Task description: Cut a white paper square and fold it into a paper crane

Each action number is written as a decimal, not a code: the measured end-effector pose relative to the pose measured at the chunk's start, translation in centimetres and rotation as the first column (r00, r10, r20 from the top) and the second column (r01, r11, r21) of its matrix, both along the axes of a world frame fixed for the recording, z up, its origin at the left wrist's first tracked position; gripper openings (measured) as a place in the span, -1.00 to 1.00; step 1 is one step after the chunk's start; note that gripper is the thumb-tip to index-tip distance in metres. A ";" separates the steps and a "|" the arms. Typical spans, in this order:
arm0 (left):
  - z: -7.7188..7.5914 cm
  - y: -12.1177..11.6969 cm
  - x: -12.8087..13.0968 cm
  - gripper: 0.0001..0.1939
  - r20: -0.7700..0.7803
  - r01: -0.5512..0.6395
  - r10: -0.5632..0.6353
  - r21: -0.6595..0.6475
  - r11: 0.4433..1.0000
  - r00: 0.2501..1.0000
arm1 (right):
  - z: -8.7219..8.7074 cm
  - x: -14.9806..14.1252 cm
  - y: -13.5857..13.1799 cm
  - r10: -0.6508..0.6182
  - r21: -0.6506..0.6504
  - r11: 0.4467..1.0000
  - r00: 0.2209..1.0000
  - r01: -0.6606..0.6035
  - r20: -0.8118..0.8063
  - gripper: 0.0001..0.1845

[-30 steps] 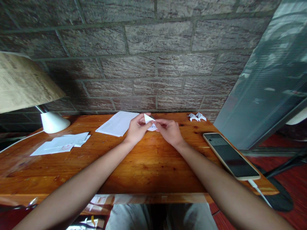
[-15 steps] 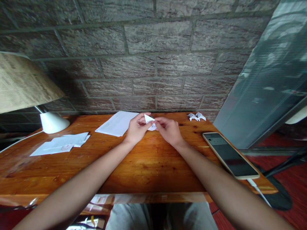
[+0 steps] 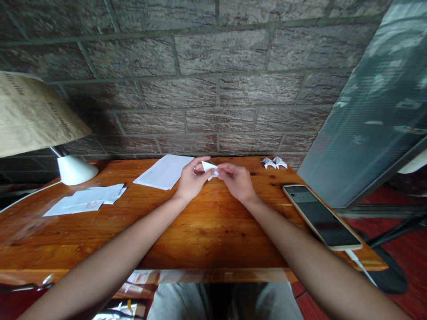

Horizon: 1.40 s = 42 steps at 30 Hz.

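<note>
Between my two hands, over the far middle of the wooden table, is a small piece of folded white paper (image 3: pixel 208 167). One pointed flap of it sticks up by the left thumb, and a lower part shows below the fingers. My left hand (image 3: pixel 192 178) is closed on its left side, thumb in front and fingers behind. With thumb and fingertips, my right hand (image 3: pixel 237 180) pinches the right edge. The fingers hide part of the folds. Two folded paper shapes with points (image 3: pixel 274 162) stand at the table's far right.
A stack of white sheets (image 3: pixel 162 172) lies left of my hands, with loose papers (image 3: pixel 85 200) farther left beside a lamp (image 3: pixel 75 170). A phone (image 3: pixel 322 218) with a plugged-in white cable (image 3: pixel 360 266) lies on the right. A brick wall (image 3: pixel 220 89) rises behind the table (image 3: pixel 207 235).
The lower part of the folded paper has changed shape and shows less broadly between my hands. Both hands keep their hold, with only slight finger movement. The whole view has shifted slightly.
</note>
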<state>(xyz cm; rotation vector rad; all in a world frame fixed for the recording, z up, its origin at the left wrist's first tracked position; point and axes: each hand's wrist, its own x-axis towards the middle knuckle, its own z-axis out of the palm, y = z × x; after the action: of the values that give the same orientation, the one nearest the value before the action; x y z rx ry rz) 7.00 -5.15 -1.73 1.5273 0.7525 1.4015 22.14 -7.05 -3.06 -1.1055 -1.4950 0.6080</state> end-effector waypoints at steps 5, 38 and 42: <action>-0.1 0.0 0.0 -0.54 0.012 -0.004 0.004 0.012 1.000 1.000 | 0.2 -0.1 -0.2 0.024 0.001 1.000 1.000 -0.024 -0.009 -0.83; 0.4 -0.2 -0.1 -0.61 -0.041 -0.121 0.122 0.024 0.992 0.992 | 0.1 -0.2 -0.2 0.078 -0.011 0.997 0.997 -0.078 -0.025 -0.75; 0.4 0.0 0.0 -0.66 0.006 -0.123 0.123 -0.001 0.992 0.992 | 0.0 -0.2 0.1 0.143 -0.073 0.986 0.984 -0.151 -0.104 -0.69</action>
<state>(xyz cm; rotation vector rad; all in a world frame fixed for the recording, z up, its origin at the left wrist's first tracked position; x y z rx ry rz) 7.02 -5.16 -1.37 1.4967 0.8551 1.4952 21.96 -6.97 -3.10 -1.0170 -1.4864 0.8204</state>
